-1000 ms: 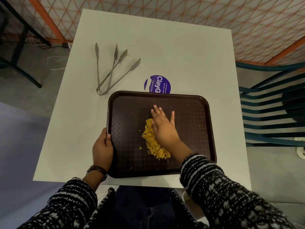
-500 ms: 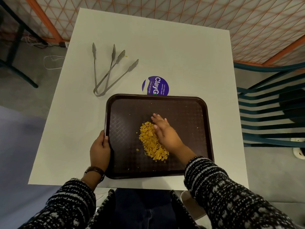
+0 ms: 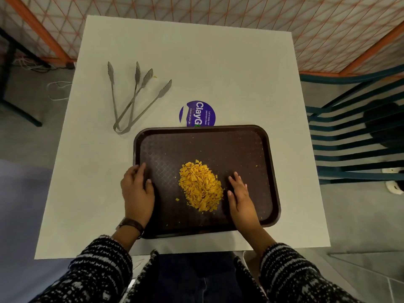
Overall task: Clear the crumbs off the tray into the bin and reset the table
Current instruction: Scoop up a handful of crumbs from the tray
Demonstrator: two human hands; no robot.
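Observation:
A dark brown tray (image 3: 240, 149) lies on the white table (image 3: 196, 62) near its front edge. A heap of yellow crumbs (image 3: 201, 186) sits in the tray's middle, with a few stray bits around it. My left hand (image 3: 136, 191) grips the tray's left rim, thumb inside the tray. My right hand (image 3: 240, 193) rests flat on the tray floor just right of the heap, fingers together and holding nothing. No bin is in view.
Two metal tongs (image 3: 131, 97) lie crossed on the table's left, behind the tray. A round purple sticker (image 3: 196, 113) is partly hidden under the tray's far rim. A green slatted chair (image 3: 354, 136) stands to the right. Orange netting lines the back.
My right hand has swept the crumbs into a tighter heap, then drawn back to the heap's right side. My left hand has slid forward along the left rim.

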